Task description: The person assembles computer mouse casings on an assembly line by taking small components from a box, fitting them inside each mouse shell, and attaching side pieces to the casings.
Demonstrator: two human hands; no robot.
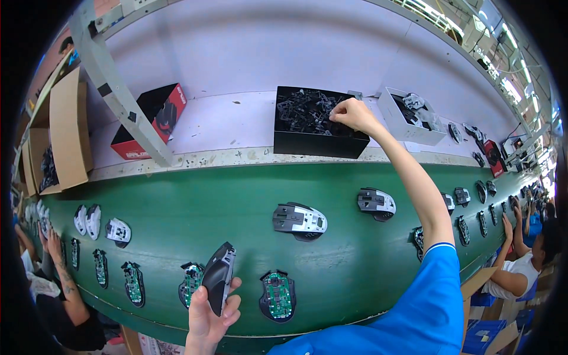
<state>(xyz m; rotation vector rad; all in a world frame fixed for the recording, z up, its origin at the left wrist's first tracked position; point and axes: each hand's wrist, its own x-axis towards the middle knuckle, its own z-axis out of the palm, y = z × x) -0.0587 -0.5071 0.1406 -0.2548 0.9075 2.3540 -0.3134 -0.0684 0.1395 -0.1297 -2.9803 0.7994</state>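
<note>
My left hand point(212, 316) is closed round a dark computer mouse shell point(219, 277), held tilted on its side above the near edge of the green work surface. My right arm stretches far forward. At its end, my right hand point(354, 115) is pinched over the right part of a black box point(319, 144) full of small black plastic parts point(305, 109). What the fingertips hold is too small to tell. Below the left hand's shell lies a mouse base with a green circuit board point(190, 281), partly covered; another such base point(277, 296) lies to its right.
Grey-and-white mouse shells point(300, 221) and more circuit-board bases point(133, 284) lie along the green surface point(195, 207). On the shelf stand a red-and-black box point(131, 151) and a white box point(417, 135). A cardboard box point(71, 127) is at left. Co-workers' hands point(56, 245) show at both sides.
</note>
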